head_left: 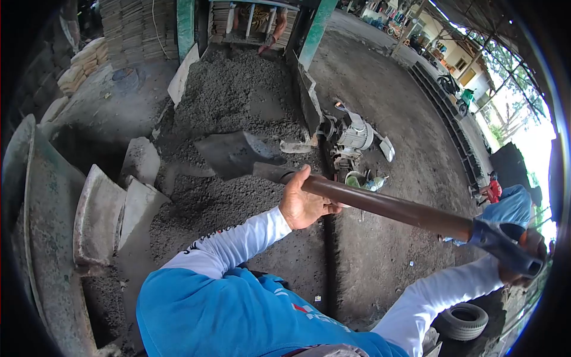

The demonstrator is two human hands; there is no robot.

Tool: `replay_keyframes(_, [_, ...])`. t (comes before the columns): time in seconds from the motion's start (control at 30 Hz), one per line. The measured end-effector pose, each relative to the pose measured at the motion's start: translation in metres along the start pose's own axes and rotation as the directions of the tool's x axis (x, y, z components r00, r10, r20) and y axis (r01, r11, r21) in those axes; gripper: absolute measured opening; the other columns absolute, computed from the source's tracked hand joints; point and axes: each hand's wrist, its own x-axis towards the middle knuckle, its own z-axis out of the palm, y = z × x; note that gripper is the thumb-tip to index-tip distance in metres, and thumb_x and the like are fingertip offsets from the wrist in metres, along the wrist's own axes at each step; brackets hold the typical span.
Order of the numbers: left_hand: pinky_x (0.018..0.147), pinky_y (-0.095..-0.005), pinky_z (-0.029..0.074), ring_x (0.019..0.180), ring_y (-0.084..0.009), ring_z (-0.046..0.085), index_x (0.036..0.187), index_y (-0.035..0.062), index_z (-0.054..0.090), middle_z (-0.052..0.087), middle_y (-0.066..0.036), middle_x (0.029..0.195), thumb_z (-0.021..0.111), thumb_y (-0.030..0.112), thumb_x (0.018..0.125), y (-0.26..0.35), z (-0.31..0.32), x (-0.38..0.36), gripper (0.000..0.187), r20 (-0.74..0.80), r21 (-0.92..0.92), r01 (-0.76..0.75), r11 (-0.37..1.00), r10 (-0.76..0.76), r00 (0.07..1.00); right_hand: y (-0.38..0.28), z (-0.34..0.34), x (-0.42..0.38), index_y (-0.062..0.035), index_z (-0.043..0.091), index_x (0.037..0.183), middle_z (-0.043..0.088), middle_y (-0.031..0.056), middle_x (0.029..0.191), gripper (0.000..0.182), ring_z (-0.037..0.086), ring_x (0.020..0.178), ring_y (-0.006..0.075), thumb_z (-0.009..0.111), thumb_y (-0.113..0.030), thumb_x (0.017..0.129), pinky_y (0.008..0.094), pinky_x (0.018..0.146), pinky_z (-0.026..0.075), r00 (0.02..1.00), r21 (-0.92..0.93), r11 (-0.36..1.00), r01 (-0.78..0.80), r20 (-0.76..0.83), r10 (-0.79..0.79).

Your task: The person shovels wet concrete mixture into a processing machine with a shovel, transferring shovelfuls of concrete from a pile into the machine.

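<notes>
A shovel with a brown shaft (392,207) slants across the view in front of me. Its dark, dirt-coated blade (229,153) hangs over the grey, crumbly mix (238,89). My left hand (302,202) holds the lower shaft close to the blade socket, the thumb up along it and the other fingers partly hidden beneath. At the far right, my right hand (524,257) grips the dark handle (505,245) at the shaft's end, with part of its fingers hidden behind the handle.
Beyond the mix, another person's hand (267,44) reaches down by a frame with green posts (314,31). A motor (357,135) stands right of the trough. Curved slabs (98,217) lean at left. A tire (463,321) lies lower right; a person in red (492,190) is farther off.
</notes>
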Motion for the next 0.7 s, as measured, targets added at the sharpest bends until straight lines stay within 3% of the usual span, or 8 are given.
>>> replay_keyframes(0.03, [0.084,-0.0464,0.044,0.092,-0.0312,0.061,0.092,0.011,0.069,0.067,-0.015,0.104,0.048,0.065,0.086,0.012,0.0,-0.001,0.058,0.018,0.016,-0.021,1.0,0.021,1.0,-0.025,0.026,0.009,0.0006,0.067,0.084,0.065,0.0098,0.078,0.018,0.062,0.071,0.0186,0.07,-0.017,0.082,0.0276,0.069,0.054,0.981,-0.089,0.976,0.196,0.013,-0.196])
replay_keyframes(0.1, [0.085,-0.0461,0.043,0.094,-0.0317,0.061,0.094,0.01,0.069,0.067,-0.016,0.105,0.045,0.065,0.087,0.039,-0.008,-0.001,0.061,0.07,-0.019,-0.073,0.997,0.074,0.995,-0.063,0.071,0.027,0.0002,0.066,0.084,0.064,0.0092,0.078,0.019,0.062,0.071,0.0184,0.07,-0.018,0.082,0.0279,0.068,0.053,0.929,-0.118,0.922,0.369,0.019,-0.369])
replay_keyframes(0.2, [0.086,-0.0459,0.042,0.096,-0.0328,0.06,0.094,0.0098,0.07,0.067,-0.018,0.106,0.046,0.063,0.087,0.095,-0.014,0.009,0.058,0.023,-0.073,-0.173,0.982,0.175,0.984,-0.138,0.132,0.035,-0.0003,0.065,0.084,0.064,0.0084,0.078,0.019,0.061,0.07,0.0181,0.07,-0.019,0.083,0.0283,0.067,0.052,0.893,-0.039,0.892,0.451,0.027,-0.45])
replay_keyframes(0.27, [0.09,-0.0483,0.04,0.111,-0.034,0.054,0.103,0.0074,0.071,0.063,-0.018,0.117,0.04,0.064,0.088,0.137,-0.047,0.028,0.066,0.236,-0.085,-0.183,0.979,0.198,0.951,-0.189,0.17,0.024,-0.0006,0.064,0.084,0.064,0.0079,0.078,0.02,0.061,0.069,0.0179,0.07,-0.019,0.083,0.0286,0.066,0.05,0.889,0.041,0.891,0.452,0.065,-0.454])
replay_keyframes(0.3, [0.089,-0.0485,0.04,0.111,-0.0346,0.053,0.103,0.0063,0.071,0.063,-0.019,0.116,0.04,0.064,0.087,0.156,-0.049,0.034,0.067,0.156,-0.057,-0.187,0.981,0.194,0.968,-0.216,0.188,0.012,-0.0007,0.064,0.084,0.064,0.0077,0.078,0.02,0.06,0.069,0.0178,0.07,-0.02,0.084,0.0287,0.066,0.05,0.89,0.079,0.894,0.44,0.095,-0.446])
replay_keyframes(0.5, [0.085,-0.0478,0.038,0.103,-0.0346,0.054,0.08,0.0078,0.063,0.062,-0.018,0.102,0.06,0.055,0.075,0.27,-0.107,0.09,0.047,-0.232,-0.038,-0.183,0.982,0.17,0.958,-0.295,0.241,-0.083,-0.0017,0.061,0.085,0.063,0.0061,0.078,0.022,0.059,0.068,0.0172,0.07,-0.022,0.085,0.0296,0.063,0.046,0.914,0.177,0.976,0.13,0.36,-0.187])
replay_keyframes(0.6, [0.086,-0.0485,0.036,0.096,-0.0296,0.053,0.074,0.0103,0.058,0.058,-0.011,0.093,0.068,0.043,0.068,0.299,-0.136,0.115,0.035,-0.437,-0.061,-0.123,0.991,0.084,0.896,-0.279,0.231,-0.15,-0.0041,0.06,0.083,0.065,0.0066,0.078,0.018,0.06,0.068,0.0153,0.077,-0.007,0.077,0.0298,0.064,0.047,0.898,0.052,0.993,-0.107,0.434,0.074])
replay_keyframes(0.7, [0.08,-0.0478,0.04,0.081,-0.024,0.05,0.073,0.0123,0.05,0.048,-0.003,0.074,0.07,0.033,0.068,0.307,-0.154,0.134,0.029,-0.613,-0.02,-0.093,0.995,0.061,0.788,-0.243,0.202,-0.223,-0.0028,0.059,0.081,0.064,0.0079,0.072,0.012,0.062,0.065,0.0162,0.07,-0.008,0.082,0.0294,0.061,0.049,0.855,-0.023,0.958,-0.285,0.445,0.265])
